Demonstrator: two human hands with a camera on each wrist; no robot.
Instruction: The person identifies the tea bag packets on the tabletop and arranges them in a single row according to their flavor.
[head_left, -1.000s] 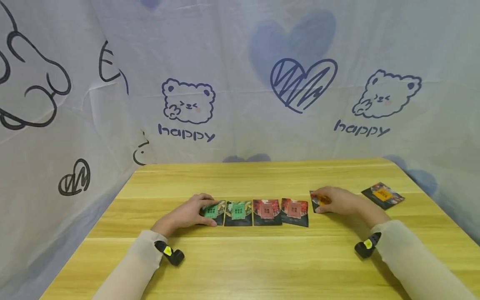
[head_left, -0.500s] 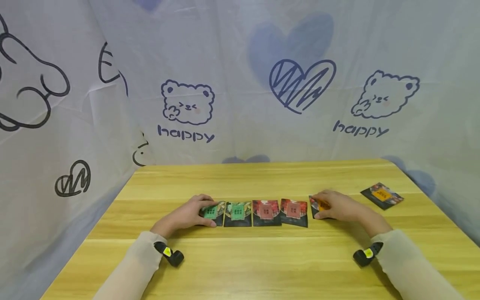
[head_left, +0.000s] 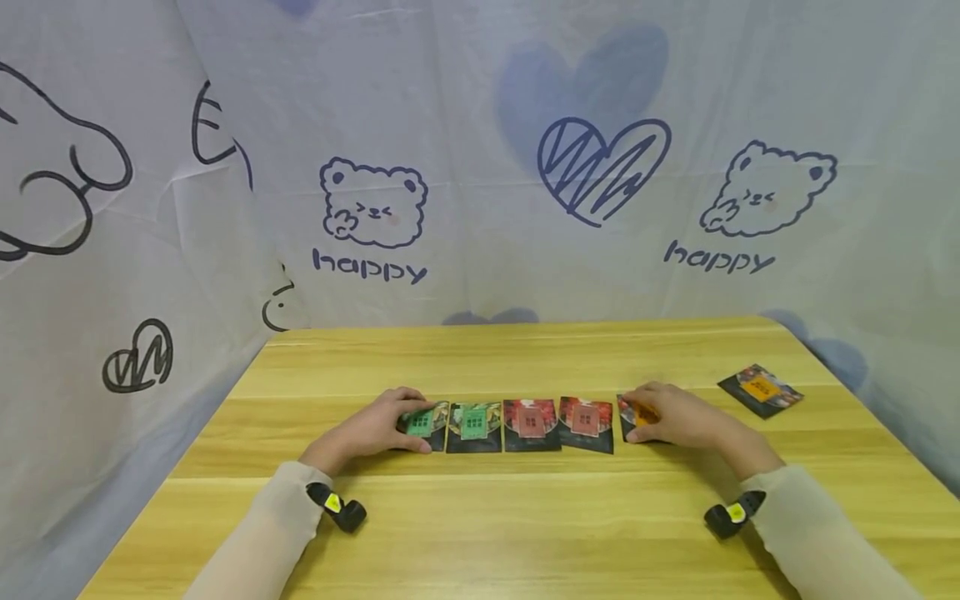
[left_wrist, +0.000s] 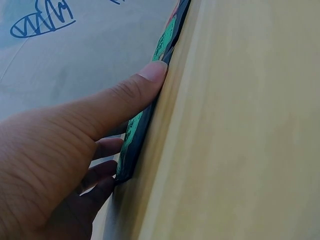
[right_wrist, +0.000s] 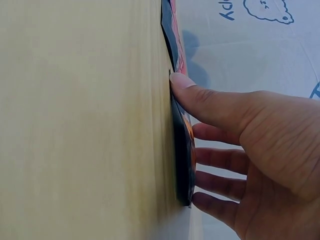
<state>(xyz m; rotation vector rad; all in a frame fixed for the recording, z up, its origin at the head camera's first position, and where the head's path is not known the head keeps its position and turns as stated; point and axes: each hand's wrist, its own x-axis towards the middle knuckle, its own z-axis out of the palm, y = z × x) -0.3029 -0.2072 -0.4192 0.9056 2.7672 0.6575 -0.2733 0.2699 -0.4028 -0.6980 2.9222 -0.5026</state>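
On the wooden table (head_left: 480, 517), flat dark packets lie in a row. My left hand (head_left: 382, 422) holds the leftmost green-labelled packet (head_left: 432, 427), thumb on its near edge and fingers at its far side. Beside it lie a second green-labelled packet (head_left: 473, 427), a red-labelled packet (head_left: 531, 425) and another, slightly tilted red-labelled packet (head_left: 587, 423). At the row's right end, my right hand (head_left: 678, 414) holds an orange-labelled packet (head_left: 626, 422) by its edges and covers most of it. In the right wrist view the thumb tip (right_wrist: 181, 81) touches this packet's corner.
Another orange-labelled packet (head_left: 761, 390) lies turned at an angle on the table's right side, beyond my right hand. A white cloth (head_left: 480, 183) printed with hearts and bears hangs behind the table and along its left side.
My right hand has drawn the orange-labelled packet slightly nearer and straightened it beside the red-labelled one. My left hand has stayed on the green-labelled packet.
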